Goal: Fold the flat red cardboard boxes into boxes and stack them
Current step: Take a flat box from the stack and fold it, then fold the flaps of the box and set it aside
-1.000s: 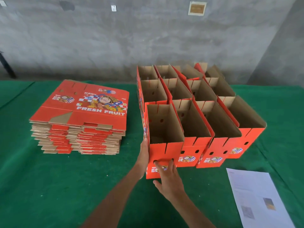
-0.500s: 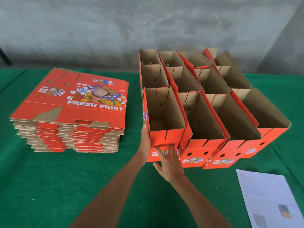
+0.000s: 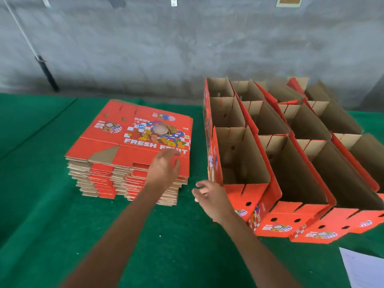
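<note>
On the green felt-covered table (image 3: 52,215), towards the left, sits a tall stack of flat red printed cardboard box blanks (image 3: 133,154), the top sheet showing a cartoon figure and the words "FRESH FRUIT". The person's left hand (image 3: 164,169) reaches over the near right corner of that top sheet, fingers spread and fairly straight, gripping nothing; whether the fingertips actually touch the cardboard I cannot tell, as the hand is blurred. To the right stand the folded red cardboard boxes with open brown insides (image 3: 291,142), packed side by side in rows running from near to far, each touching its neighbour. The nearest left folded red box (image 3: 241,163) stands upright at the corner of that group. The right hand (image 3: 214,200) hangs just beside this box's near left corner, fingers loosely curled and holding nothing. At the near right edge lies a white sheet of paper (image 3: 363,269), partly cut off. Behind everything rises a grey concrete wall (image 3: 187,42).
</note>
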The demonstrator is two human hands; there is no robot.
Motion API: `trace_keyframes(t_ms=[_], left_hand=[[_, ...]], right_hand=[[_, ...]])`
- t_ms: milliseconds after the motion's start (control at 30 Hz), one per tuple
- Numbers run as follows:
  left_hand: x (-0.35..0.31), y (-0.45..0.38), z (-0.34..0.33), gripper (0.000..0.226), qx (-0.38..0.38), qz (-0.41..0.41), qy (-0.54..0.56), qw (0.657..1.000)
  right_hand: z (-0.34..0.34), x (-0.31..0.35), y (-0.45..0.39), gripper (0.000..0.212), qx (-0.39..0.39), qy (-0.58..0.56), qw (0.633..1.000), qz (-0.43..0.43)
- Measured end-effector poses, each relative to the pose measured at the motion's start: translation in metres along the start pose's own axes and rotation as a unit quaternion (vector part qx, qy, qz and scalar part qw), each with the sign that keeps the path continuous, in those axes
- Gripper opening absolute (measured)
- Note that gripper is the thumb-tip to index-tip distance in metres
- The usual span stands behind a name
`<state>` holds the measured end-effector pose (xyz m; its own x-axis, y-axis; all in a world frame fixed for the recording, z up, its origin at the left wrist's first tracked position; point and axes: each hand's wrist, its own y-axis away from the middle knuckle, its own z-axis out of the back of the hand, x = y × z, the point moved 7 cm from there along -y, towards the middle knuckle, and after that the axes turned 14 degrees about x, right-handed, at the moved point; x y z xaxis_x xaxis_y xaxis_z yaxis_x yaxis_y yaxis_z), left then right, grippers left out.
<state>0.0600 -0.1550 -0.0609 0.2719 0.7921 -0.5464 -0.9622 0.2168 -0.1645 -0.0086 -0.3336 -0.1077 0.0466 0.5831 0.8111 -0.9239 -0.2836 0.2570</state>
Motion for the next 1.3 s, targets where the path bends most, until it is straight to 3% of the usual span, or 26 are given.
trace_keyframes(t_ms=[67,167,233,300,433,500,700,833,967,1133,1233,1300], left_hand=[[0.038,-0.013,0.042,0.046,-0.018,0.066,-0.11,0.992],[0.123,-0.016,0.092,0.083,0.043,0.267,-0.233,0.934],[0.17,-0.008,0.118,0.101,0.055,0.343,-0.235,0.908],[0.198,-0.002,0.14,0.103,0.04,0.371,-0.198,0.906],[0.22,-0.003,0.162,0.076,0.024,0.327,-0.18,0.928],[0.225,-0.005,0.17,0.074,0.041,0.32,-0.204,0.924],[0.211,-0.01,0.164,0.08,0.16,0.313,-0.396,0.848],[0.199,-0.013,0.165,0.053,0.147,0.244,-0.398,0.872],[0.181,-0.01,0.186,0.045,0.119,0.216,-0.41,0.878],[0.127,0.023,0.231,0.034,-0.001,0.153,-0.302,0.941],[0.087,0.055,0.268,0.018,-0.054,0.139,-0.204,0.968],[0.053,0.081,0.292,0.026,-0.072,0.128,-0.147,0.978]], right_hand=[[-0.006,0.019,-0.032,0.043,-0.027,-0.023,0.999,-0.002],[-0.028,0.027,-0.077,0.037,-0.027,-0.062,0.997,-0.027],[-0.042,0.028,-0.102,0.026,-0.009,-0.084,0.995,-0.045],[-0.05,0.03,-0.121,0.025,0.002,-0.112,0.992,-0.056],[-0.054,0.028,-0.142,0.031,-0.015,-0.153,0.985,-0.082],[-0.057,0.028,-0.146,0.033,-0.023,-0.153,0.985,-0.083],[-0.051,0.038,-0.136,0.034,-0.055,-0.169,0.982,-0.069],[-0.04,0.056,-0.121,0.036,-0.071,-0.197,0.977,-0.039],[-0.023,0.078,-0.092,0.066,-0.081,-0.199,0.977,0.019],[0.021,0.132,-0.047,0.053,-0.088,-0.219,0.964,0.121],[0.044,0.167,-0.017,0.074,-0.073,-0.175,0.965,0.182],[0.059,0.187,-0.001,0.088,-0.075,-0.134,0.967,0.204]])
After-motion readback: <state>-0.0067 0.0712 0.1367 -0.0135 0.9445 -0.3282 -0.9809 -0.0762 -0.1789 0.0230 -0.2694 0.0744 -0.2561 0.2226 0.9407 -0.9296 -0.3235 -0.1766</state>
